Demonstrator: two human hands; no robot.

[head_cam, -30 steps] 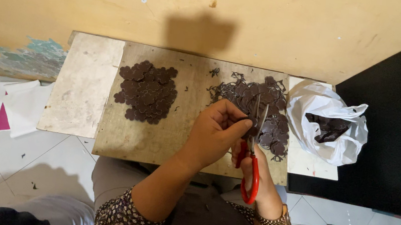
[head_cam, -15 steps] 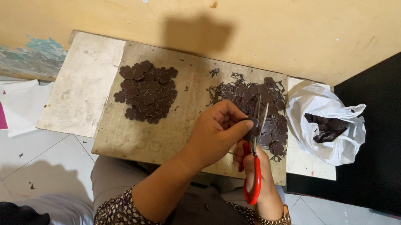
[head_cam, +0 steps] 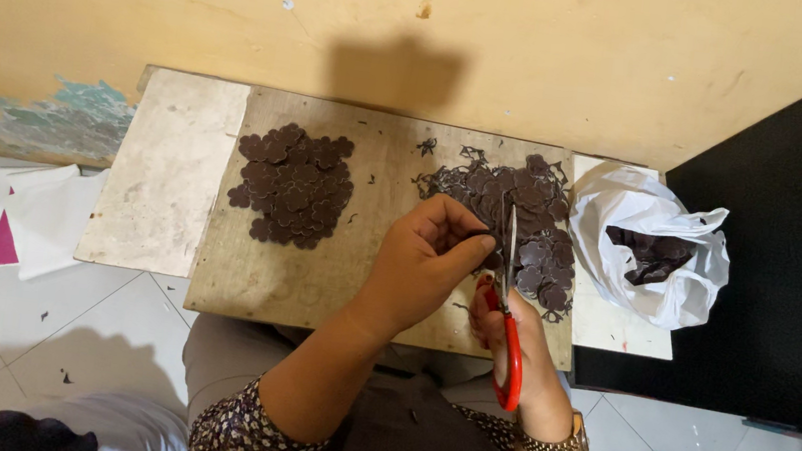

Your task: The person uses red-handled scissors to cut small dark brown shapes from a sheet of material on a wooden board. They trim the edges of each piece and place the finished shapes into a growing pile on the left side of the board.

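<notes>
Head | right hand: red-handled scissors | left hand: brown piece

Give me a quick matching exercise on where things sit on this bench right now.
Things:
1. red-handled scissors
2. neat heap of dark brown flower-shaped cutouts
3. white plastic bag
4. loose pile of dark cutouts and trimmings

Places:
A. far right of the bench
B. left part of the wooden board
C. in the right hand
D. just beyond the left hand

Pairs: 1-C, 2-B, 3-A, 4-D
</notes>
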